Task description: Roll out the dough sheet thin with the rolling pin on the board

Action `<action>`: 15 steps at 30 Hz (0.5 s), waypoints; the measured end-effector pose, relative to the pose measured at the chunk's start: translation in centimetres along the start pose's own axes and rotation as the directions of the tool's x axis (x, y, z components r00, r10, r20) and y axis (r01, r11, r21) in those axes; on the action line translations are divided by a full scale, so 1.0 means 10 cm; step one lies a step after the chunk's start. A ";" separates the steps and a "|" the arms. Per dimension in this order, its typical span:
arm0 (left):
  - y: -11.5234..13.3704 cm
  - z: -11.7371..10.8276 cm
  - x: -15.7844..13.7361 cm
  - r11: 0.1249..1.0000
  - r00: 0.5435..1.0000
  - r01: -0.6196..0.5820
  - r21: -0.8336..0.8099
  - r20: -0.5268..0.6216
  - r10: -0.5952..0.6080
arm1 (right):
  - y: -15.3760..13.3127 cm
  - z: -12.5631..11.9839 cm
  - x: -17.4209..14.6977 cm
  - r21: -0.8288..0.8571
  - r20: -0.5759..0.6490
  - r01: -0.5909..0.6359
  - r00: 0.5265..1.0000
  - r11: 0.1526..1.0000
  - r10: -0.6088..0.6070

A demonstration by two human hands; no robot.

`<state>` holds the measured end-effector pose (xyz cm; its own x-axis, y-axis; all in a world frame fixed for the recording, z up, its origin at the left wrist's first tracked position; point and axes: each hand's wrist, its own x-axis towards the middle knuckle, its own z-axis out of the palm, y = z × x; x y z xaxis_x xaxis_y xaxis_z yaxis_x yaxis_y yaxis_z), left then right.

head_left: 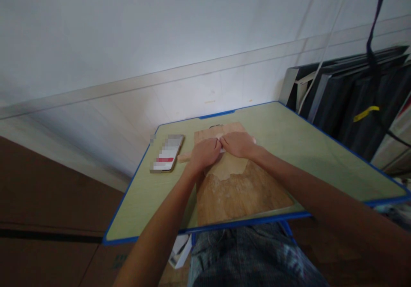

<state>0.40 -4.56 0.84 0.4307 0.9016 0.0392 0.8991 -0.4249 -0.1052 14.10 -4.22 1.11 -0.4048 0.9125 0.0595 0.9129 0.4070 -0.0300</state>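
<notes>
Both my left hand (207, 152) and my right hand (236, 144) are closed over a wooden rolling pin, side by side with the knuckles nearly touching. The pin's left end (184, 157) sticks out past my left hand, and a small bit of its other end shows beyond my right hand. Most of the pin is hidden under my fingers. Below it, a thin pale sheet of dough (229, 167) with a ragged near edge lies flat on a wooden cutting board (239, 195). Pale smudges mark the board's surface.
The board rests on a light green table (298, 141) with a blue rim. A phone (167, 153) with a lit screen lies left of the board. A white wall (192, 90) stands behind. Dark flat panels (349, 94) lean at the right, near a hanging dark strap (372, 34).
</notes>
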 end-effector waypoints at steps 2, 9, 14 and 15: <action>0.02 -0.01 -0.02 1.000 1.000 0.029 -0.009 -0.007 -0.029 | 0.00 0.02 0.00 0.002 -0.014 -0.002 1.000 1.000 0.002; 0.02 0.02 -0.02 0.997 0.993 -0.061 0.056 -0.099 0.067 | -0.01 0.07 0.01 -0.037 -0.133 0.004 0.991 0.999 -0.009; 0.01 0.03 0.01 0.992 0.988 -0.084 0.096 -0.121 0.096 | 0.00 0.10 0.03 -0.066 -0.180 -0.010 0.984 0.998 -0.002; 0.01 0.03 0.02 0.993 0.990 -0.075 0.090 -0.116 0.085 | 0.01 0.10 0.04 -0.062 -0.177 -0.010 0.984 0.998 -0.001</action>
<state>0.55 -4.37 0.56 0.5116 0.8469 0.1447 0.8537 -0.4822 -0.1965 13.94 -3.76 0.10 -0.3906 0.8901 0.2348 0.9183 0.3946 0.0317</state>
